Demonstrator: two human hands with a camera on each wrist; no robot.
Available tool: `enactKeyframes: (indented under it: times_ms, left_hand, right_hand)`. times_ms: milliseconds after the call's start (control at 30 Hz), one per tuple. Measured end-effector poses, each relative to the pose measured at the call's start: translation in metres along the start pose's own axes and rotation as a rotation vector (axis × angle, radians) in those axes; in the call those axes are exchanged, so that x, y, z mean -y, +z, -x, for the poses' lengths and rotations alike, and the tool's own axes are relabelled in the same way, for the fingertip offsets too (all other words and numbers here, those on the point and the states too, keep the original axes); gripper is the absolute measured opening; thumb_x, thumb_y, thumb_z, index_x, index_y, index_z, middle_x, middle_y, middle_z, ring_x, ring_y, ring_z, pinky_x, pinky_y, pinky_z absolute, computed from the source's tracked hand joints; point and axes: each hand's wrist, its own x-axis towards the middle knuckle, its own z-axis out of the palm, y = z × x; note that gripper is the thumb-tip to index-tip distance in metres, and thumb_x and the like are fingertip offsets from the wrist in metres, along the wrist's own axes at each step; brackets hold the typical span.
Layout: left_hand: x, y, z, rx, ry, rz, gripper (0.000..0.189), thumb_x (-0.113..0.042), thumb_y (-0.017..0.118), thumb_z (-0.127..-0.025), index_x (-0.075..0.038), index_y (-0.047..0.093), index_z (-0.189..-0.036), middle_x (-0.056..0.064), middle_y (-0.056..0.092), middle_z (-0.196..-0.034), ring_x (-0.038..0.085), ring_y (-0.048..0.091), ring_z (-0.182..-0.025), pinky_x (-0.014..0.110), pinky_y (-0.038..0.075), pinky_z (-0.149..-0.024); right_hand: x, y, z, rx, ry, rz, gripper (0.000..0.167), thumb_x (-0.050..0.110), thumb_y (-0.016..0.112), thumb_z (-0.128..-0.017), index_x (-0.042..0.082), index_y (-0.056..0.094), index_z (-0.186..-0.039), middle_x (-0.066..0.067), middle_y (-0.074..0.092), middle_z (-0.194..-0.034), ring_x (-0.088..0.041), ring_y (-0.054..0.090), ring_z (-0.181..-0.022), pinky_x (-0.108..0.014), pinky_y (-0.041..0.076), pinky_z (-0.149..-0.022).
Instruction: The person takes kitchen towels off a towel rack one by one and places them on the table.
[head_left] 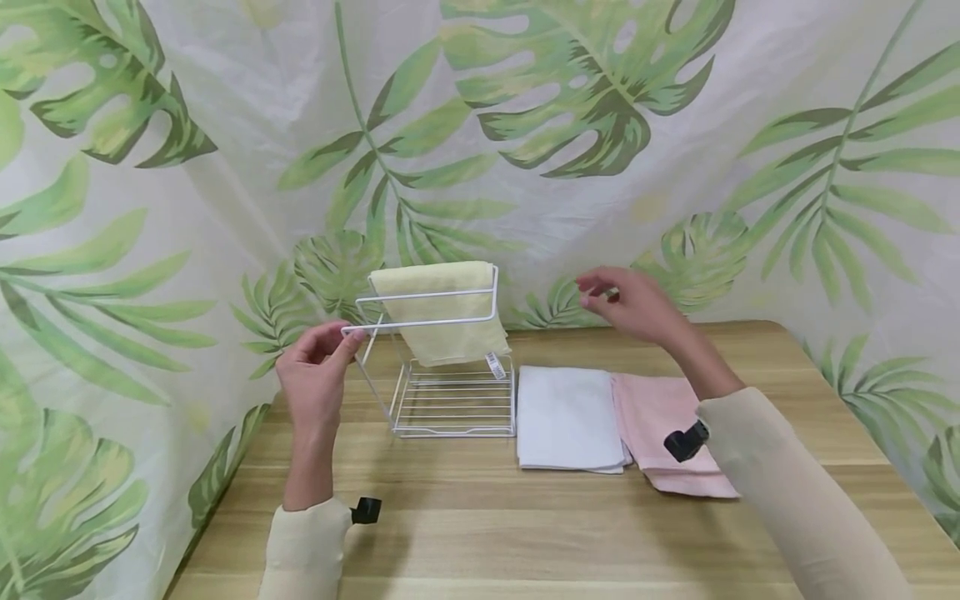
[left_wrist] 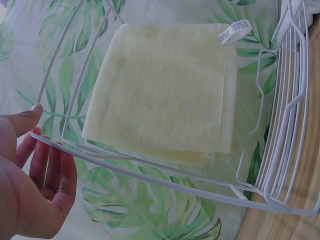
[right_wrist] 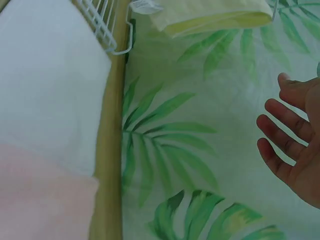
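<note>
A white wire rack [head_left: 454,432] stands on the table, and a yellow towel [head_left: 442,321] with a white tag hangs folded over its rear top bar. My left hand [head_left: 318,358] pinches the front left corner of the rack's upper frame between thumb and fingers. In the left wrist view the towel [left_wrist: 162,90] hangs behind that bar. My right hand [head_left: 626,302] is in the air to the right of the rack, holding nothing, its fingers loosely bent. The right wrist view shows this hand [right_wrist: 295,135] apart from the towel's lower edge [right_wrist: 220,20].
Right of the rack lies a folded white towel [head_left: 570,421], and a folded pink towel [head_left: 675,433] lies beside it, partly under its edge. The wooden table [head_left: 480,533] ends at the back against a leaf-patterned curtain [head_left: 570,217].
</note>
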Motion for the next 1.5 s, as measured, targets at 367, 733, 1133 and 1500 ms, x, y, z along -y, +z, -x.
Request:
enactKeyframes:
  times_ms: [367, 733, 1133, 1500]
  left_hand:
    - [0.001, 0.000, 0.000, 0.000, -0.001, -0.008, 0.029, -0.004, 0.092, -0.084, 0.011, 0.076, -0.102, -0.004, 0.070, -0.075, 0.006, 0.061, -0.063, 0.014, 0.058, -0.058]
    - [0.001, 0.003, 0.000, 0.003, -0.005, -0.002, 0.029, -0.004, 0.092, -0.084, 0.012, 0.076, -0.103, -0.004, 0.070, -0.075, 0.005, 0.062, -0.063, 0.014, 0.059, -0.059]
    - [0.002, 0.004, 0.002, 0.008, -0.006, 0.002, 0.029, -0.003, 0.092, -0.084, 0.012, 0.076, -0.102, -0.003, 0.070, -0.075, 0.006, 0.061, -0.063, 0.015, 0.059, -0.058]
    - [0.001, 0.003, 0.001, -0.005, 0.001, 0.006, 0.029, -0.002, 0.091, -0.084, 0.013, 0.075, -0.103, -0.003, 0.070, -0.075, 0.006, 0.061, -0.063, 0.015, 0.059, -0.058]
  right_hand:
    - [0.046, 0.001, -0.038, -0.044, -0.078, -0.021, 0.038, 0.022, 0.070, -0.106, 0.007, 0.067, -0.141, -0.016, 0.071, -0.138, -0.032, 0.068, -0.125, -0.051, 0.061, -0.102]
    - [0.066, 0.016, -0.064, -0.040, -0.116, -0.067, 0.039, 0.021, 0.071, -0.106, 0.006, 0.067, -0.141, -0.017, 0.070, -0.141, -0.030, 0.066, -0.130, -0.048, 0.061, -0.104]
    - [0.079, 0.030, -0.082, -0.022, -0.130, -0.107, 0.043, 0.024, 0.072, -0.105, 0.007, 0.065, -0.144, -0.014, 0.069, -0.144, -0.027, 0.064, -0.133, -0.043, 0.061, -0.107]
    - [0.095, 0.040, -0.096, 0.006, -0.151, -0.118, 0.045, 0.025, 0.073, -0.105, 0.008, 0.064, -0.146, -0.010, 0.068, -0.146, -0.025, 0.062, -0.136, -0.042, 0.059, -0.110]
